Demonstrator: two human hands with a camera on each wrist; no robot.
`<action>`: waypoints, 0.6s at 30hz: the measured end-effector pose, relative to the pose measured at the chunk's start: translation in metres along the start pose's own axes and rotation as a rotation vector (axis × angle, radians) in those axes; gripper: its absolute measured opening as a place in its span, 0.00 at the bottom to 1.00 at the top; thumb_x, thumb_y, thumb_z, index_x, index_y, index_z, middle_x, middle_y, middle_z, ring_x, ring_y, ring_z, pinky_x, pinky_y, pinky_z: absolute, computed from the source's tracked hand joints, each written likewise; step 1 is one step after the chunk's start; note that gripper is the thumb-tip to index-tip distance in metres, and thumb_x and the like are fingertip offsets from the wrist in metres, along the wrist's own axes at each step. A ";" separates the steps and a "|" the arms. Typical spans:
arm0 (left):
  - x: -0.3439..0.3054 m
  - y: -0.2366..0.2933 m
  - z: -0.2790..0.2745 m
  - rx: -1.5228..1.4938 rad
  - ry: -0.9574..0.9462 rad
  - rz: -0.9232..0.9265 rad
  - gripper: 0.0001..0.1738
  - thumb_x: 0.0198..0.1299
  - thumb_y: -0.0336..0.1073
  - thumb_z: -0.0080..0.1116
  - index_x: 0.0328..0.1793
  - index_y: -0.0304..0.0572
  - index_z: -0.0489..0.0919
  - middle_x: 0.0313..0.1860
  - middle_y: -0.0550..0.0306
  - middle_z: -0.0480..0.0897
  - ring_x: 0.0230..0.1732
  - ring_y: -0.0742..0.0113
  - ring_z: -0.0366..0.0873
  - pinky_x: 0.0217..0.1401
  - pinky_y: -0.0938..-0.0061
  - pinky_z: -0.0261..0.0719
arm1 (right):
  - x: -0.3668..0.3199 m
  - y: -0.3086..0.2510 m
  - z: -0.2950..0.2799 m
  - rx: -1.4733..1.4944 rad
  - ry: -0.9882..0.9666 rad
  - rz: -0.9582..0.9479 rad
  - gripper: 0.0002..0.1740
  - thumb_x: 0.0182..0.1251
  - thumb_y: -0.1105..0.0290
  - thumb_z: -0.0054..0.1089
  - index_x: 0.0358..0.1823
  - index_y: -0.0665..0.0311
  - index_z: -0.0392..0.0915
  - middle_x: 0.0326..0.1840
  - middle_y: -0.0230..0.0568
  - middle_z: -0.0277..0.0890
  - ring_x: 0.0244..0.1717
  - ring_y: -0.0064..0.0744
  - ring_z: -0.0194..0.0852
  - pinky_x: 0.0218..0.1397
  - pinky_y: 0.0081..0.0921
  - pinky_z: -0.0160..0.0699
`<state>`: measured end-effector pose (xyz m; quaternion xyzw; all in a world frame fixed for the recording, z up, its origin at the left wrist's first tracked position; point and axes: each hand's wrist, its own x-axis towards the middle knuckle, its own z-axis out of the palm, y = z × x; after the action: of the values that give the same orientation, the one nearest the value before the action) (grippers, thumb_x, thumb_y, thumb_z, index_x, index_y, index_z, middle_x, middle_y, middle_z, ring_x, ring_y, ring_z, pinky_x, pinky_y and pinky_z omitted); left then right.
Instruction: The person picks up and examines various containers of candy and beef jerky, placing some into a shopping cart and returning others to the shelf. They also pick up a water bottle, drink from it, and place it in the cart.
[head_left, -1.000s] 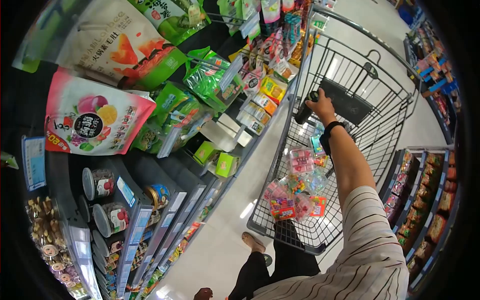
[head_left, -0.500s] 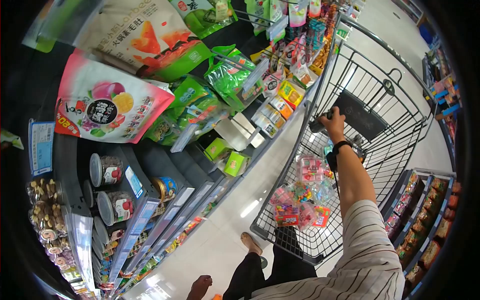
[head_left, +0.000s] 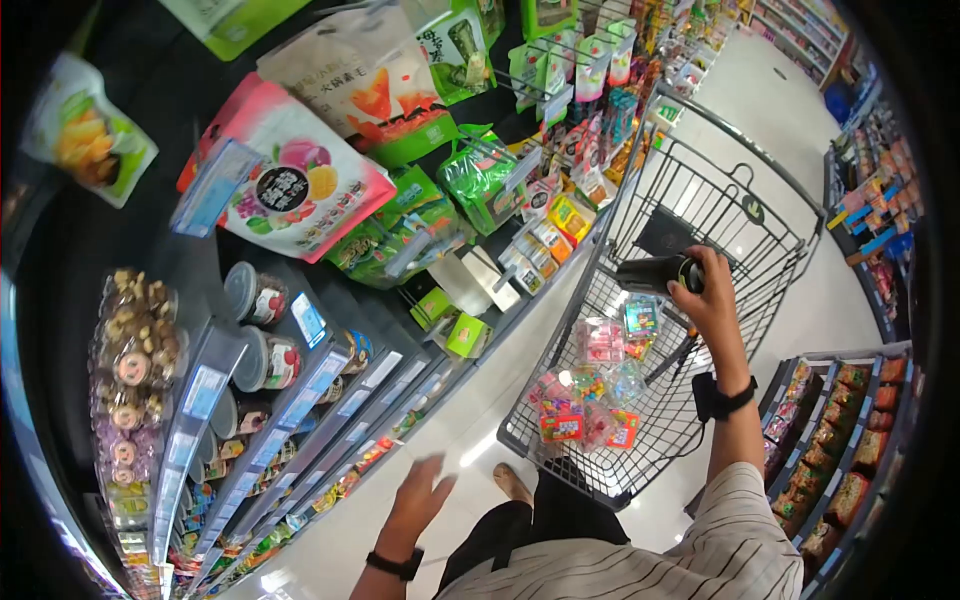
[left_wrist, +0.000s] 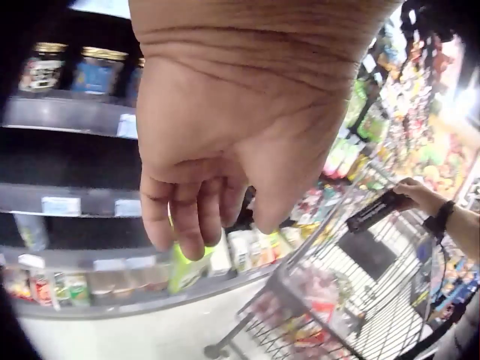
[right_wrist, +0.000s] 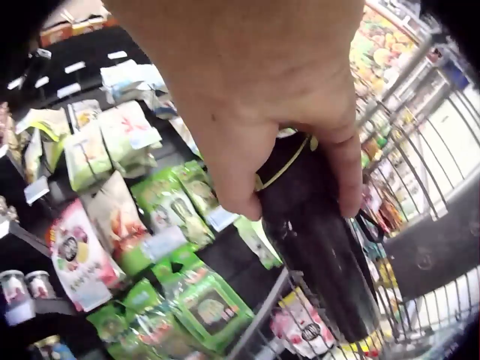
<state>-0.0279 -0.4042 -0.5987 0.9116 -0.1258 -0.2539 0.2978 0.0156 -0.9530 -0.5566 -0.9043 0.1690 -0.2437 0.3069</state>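
Note:
My right hand [head_left: 712, 298] grips one end of a black cylindrical object [head_left: 655, 274] above the shopping cart [head_left: 640, 478]. In the right wrist view, the thumb and a finger of the right hand [right_wrist: 262, 112] pinch the top of the black cylinder [right_wrist: 319, 240], which hangs down. My left hand [head_left: 418, 500] is in the air left of the cart, holding nothing; in the left wrist view the fingers of the left hand [left_wrist: 240, 135] hang loosely bent. Several candy packs [head_left: 600, 341] lie in the cart basket, below the cylinder.
Shelves with jars [head_left: 266, 360] and snack bags [head_left: 300, 185] run along the left, their edges close to the cart. Another low shelf unit [head_left: 830, 440] stands at the right. My foot [head_left: 512, 482] is on the floor by the cart's near end.
My right hand has lifted the black cylinder from the cart's side and turned it nearly level. The left hand has risen further into view. Shelf items have shifted rightward in the head view.

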 end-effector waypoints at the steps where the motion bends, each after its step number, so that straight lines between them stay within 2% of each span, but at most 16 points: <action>1: 0.017 0.026 -0.008 0.005 0.003 0.088 0.35 0.65 0.46 0.70 0.72 0.36 0.73 0.64 0.39 0.79 0.65 0.44 0.78 0.68 0.57 0.77 | -0.008 -0.034 -0.023 0.026 -0.052 0.023 0.31 0.54 0.74 0.74 0.61 0.63 0.74 0.50 0.45 0.71 0.50 0.44 0.76 0.55 0.34 0.79; 5: 0.041 0.136 -0.041 0.062 0.068 0.463 0.53 0.55 0.50 0.78 0.82 0.36 0.62 0.75 0.35 0.70 0.77 0.39 0.67 0.79 0.54 0.66 | -0.051 -0.147 -0.091 0.150 -0.273 -0.040 0.28 0.53 0.74 0.74 0.58 0.64 0.75 0.48 0.42 0.70 0.50 0.40 0.75 0.55 0.31 0.77; 9: 0.015 0.177 -0.051 0.016 0.040 0.769 0.60 0.52 0.51 0.80 0.85 0.37 0.57 0.77 0.34 0.69 0.78 0.38 0.66 0.80 0.54 0.65 | -0.096 -0.215 -0.114 0.365 -0.488 -0.067 0.29 0.52 0.69 0.77 0.57 0.63 0.78 0.50 0.41 0.75 0.52 0.38 0.76 0.57 0.31 0.75; 10: 0.004 0.172 -0.050 -0.032 -0.035 0.742 0.61 0.52 0.51 0.80 0.85 0.37 0.56 0.77 0.33 0.69 0.77 0.37 0.67 0.80 0.54 0.65 | -0.107 -0.229 -0.115 0.436 -0.548 -0.062 0.30 0.53 0.68 0.78 0.58 0.63 0.78 0.50 0.41 0.76 0.52 0.38 0.76 0.57 0.31 0.74; 12: -0.017 0.157 -0.045 -0.123 -0.184 0.687 0.62 0.52 0.50 0.80 0.85 0.38 0.54 0.76 0.32 0.69 0.76 0.36 0.69 0.80 0.55 0.65 | -0.128 -0.254 -0.115 0.465 -0.634 -0.168 0.30 0.54 0.67 0.78 0.60 0.61 0.78 0.50 0.40 0.77 0.53 0.39 0.76 0.59 0.32 0.73; 13: -0.031 0.153 -0.054 -0.247 -0.283 0.636 0.62 0.51 0.48 0.80 0.86 0.41 0.53 0.75 0.34 0.70 0.73 0.37 0.73 0.78 0.56 0.69 | -0.138 -0.267 -0.114 0.505 -0.690 -0.167 0.31 0.56 0.66 0.78 0.62 0.61 0.78 0.51 0.40 0.77 0.55 0.39 0.76 0.61 0.33 0.72; 14: -0.044 0.137 -0.046 -0.270 -0.270 0.606 0.61 0.51 0.48 0.80 0.85 0.42 0.55 0.73 0.36 0.73 0.71 0.40 0.75 0.75 0.56 0.73 | -0.146 -0.274 -0.112 0.474 -0.711 -0.252 0.34 0.58 0.64 0.78 0.67 0.60 0.77 0.55 0.42 0.77 0.56 0.39 0.75 0.62 0.33 0.71; 16: -0.073 0.121 -0.045 -0.318 -0.244 0.534 0.60 0.50 0.49 0.81 0.84 0.42 0.57 0.70 0.37 0.75 0.71 0.43 0.77 0.73 0.58 0.75 | -0.161 -0.298 -0.111 0.476 -0.806 -0.197 0.39 0.60 0.63 0.78 0.72 0.61 0.72 0.58 0.45 0.75 0.59 0.40 0.75 0.64 0.34 0.71; 18: -0.100 0.110 -0.052 -0.386 -0.201 0.470 0.58 0.50 0.50 0.81 0.82 0.42 0.60 0.68 0.38 0.77 0.67 0.45 0.80 0.69 0.59 0.78 | -0.178 -0.313 -0.100 0.585 -0.777 -0.186 0.42 0.63 0.63 0.76 0.77 0.61 0.67 0.62 0.44 0.73 0.63 0.39 0.73 0.67 0.34 0.70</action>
<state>-0.0926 -0.4285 -0.4573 0.7548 -0.3112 -0.2862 0.5016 -0.1366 -0.6836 -0.3474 -0.8155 -0.1149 0.0479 0.5652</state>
